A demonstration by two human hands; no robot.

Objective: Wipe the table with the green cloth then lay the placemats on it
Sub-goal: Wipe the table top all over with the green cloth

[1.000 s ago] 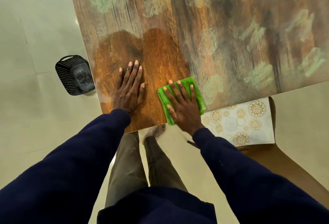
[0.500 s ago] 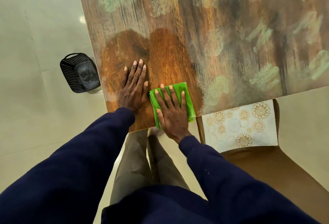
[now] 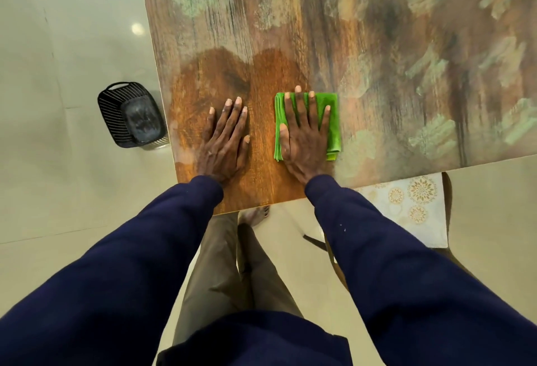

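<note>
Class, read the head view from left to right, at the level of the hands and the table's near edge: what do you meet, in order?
First the black basket → left hand, flat on the table → right hand pressing the green cloth → patterned placemat.

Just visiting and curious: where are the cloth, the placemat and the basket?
Cloth [image 3: 333,133]: head view, bare green part at its right side.
Placemat [image 3: 418,204]: head view, its patterned middle.
Basket [image 3: 112,112]: head view, its slatted left wall.
</note>
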